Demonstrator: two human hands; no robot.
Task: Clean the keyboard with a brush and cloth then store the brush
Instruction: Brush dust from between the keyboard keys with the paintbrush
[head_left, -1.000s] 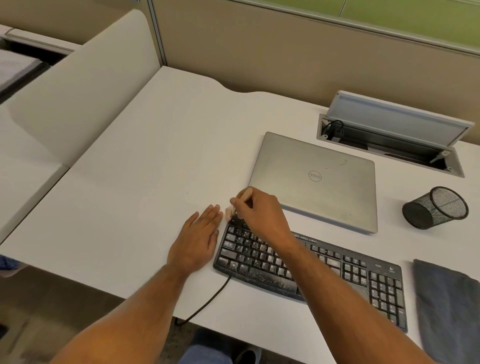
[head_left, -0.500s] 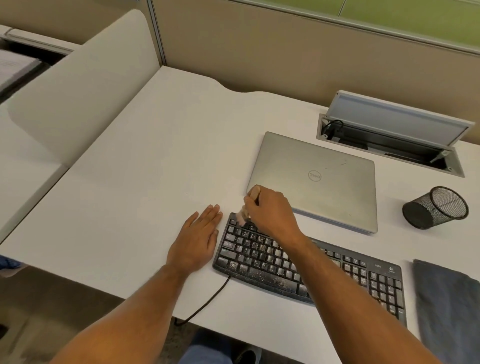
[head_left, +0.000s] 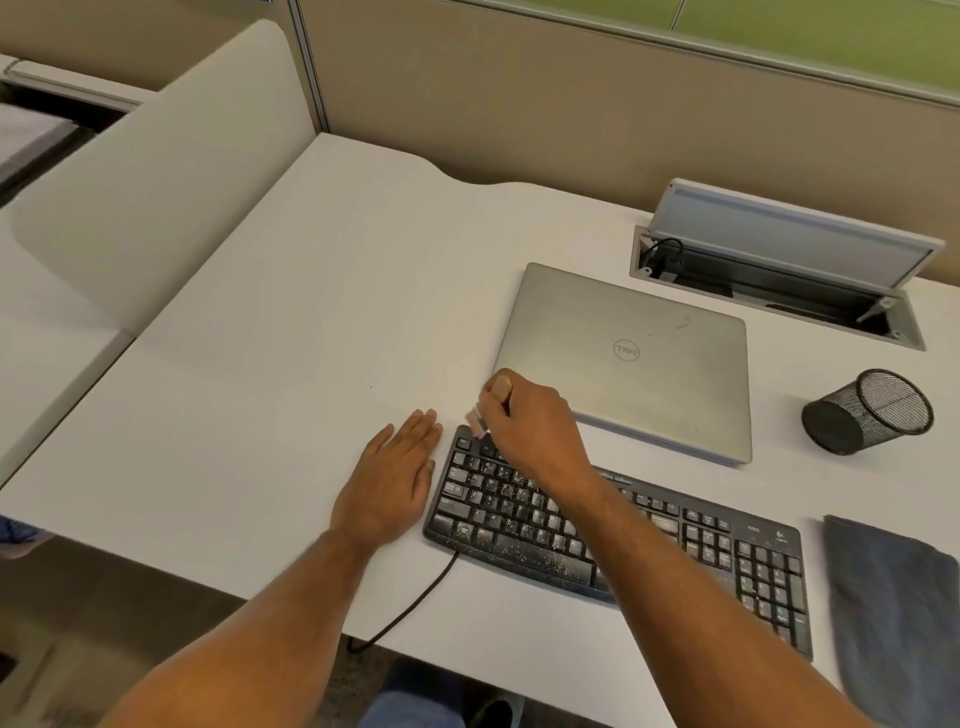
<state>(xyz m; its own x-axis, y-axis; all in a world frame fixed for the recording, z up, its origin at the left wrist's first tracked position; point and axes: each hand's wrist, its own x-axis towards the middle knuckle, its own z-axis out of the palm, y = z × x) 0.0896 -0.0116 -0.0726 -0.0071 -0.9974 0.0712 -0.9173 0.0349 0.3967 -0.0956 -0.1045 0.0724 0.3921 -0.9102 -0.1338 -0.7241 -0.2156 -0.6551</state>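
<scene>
A black keyboard speckled with pale dust lies on the white desk. My right hand grips a small brush over the keyboard's top left corner; only its pale bristle end shows, blurred, and the handle is hidden in my fist. My left hand lies flat on the desk with straight fingers, right beside the keyboard's left edge. A dark grey cloth lies at the keyboard's right end.
A closed silver laptop sits just behind the keyboard. A black mesh pen cup lies tipped on its side at the right. An open cable hatch is at the back. The keyboard's cable runs off the front edge.
My right hand swept the brush right along the keyboard's top row, then came back toward the top left corner. My left hand stayed in place.
</scene>
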